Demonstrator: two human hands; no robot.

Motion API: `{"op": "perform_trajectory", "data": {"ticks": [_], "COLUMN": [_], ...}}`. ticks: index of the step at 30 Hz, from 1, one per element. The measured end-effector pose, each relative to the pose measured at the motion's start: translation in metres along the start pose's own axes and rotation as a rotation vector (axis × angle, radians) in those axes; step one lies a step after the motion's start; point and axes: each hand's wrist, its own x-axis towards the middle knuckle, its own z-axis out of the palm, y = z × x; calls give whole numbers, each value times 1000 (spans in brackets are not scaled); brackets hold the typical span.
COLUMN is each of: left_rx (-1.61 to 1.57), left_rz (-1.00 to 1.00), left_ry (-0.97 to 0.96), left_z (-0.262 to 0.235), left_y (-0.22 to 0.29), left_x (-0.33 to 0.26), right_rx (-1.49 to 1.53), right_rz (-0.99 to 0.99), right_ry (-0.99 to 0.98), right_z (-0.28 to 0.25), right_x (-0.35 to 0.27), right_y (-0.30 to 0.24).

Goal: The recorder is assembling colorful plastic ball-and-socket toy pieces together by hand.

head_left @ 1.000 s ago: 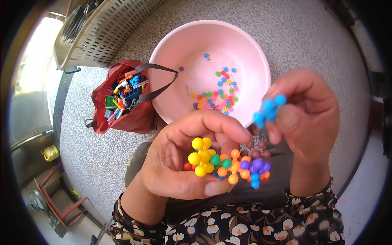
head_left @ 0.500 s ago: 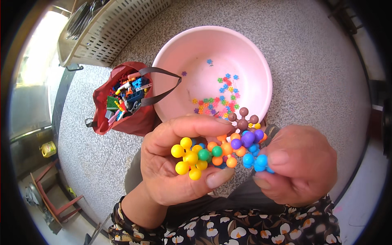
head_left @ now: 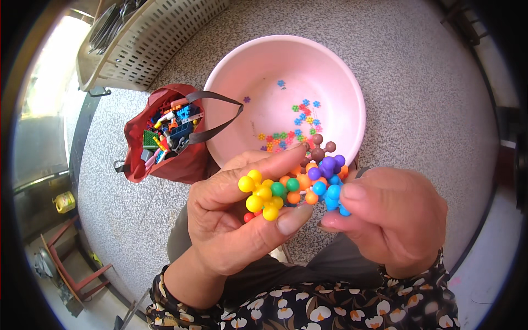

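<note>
My left hand (head_left: pixel 234 220) grips a cluster of joined ball-ended plastic pieces (head_left: pixel 286 190), yellow, orange, green, purple and brown, between thumb and fingers. My right hand (head_left: pixel 396 217) pinches a blue ball-ended piece (head_left: pixel 333 197) and presses it against the right side of that cluster. Both hands are held above my lap. Just beyond them sits a pink plastic basin (head_left: pixel 341 82) with several small coloured flower-shaped pieces (head_left: pixel 294 124) scattered on its bottom.
A red cloth bag (head_left: pixel 159 159) full of mixed toy bricks stands left of the basin on the speckled stone floor (head_left: pixel 429 82). A cream slatted crate (head_left: pixel 148 38) lies at the upper left. A red metal frame (head_left: pixel 71 269) shows at the lower left.
My right hand came down from the upper right with the blue piece and brought it against the cluster in my left hand. The cluster has turned slightly.
</note>
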Motion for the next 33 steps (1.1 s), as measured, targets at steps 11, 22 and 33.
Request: {"op": "perform_trajectory", "data": {"ticks": [11,22,33], "left_rx": [-36,-378,-658], "left_rz": [11,-303,-422], "left_ry": [1,215,261], "left_z": [3,8,-14], "left_y": [-2,0,3], "left_x": [1,11,15], "right_rx": [-202,-107,66], "right_rz": [-8,72,930], "right_ry": [37,-7,-136], "right_z": [5,5,31], "right_x": [-1,6,-50], "right_y": [-4,0,139]}}
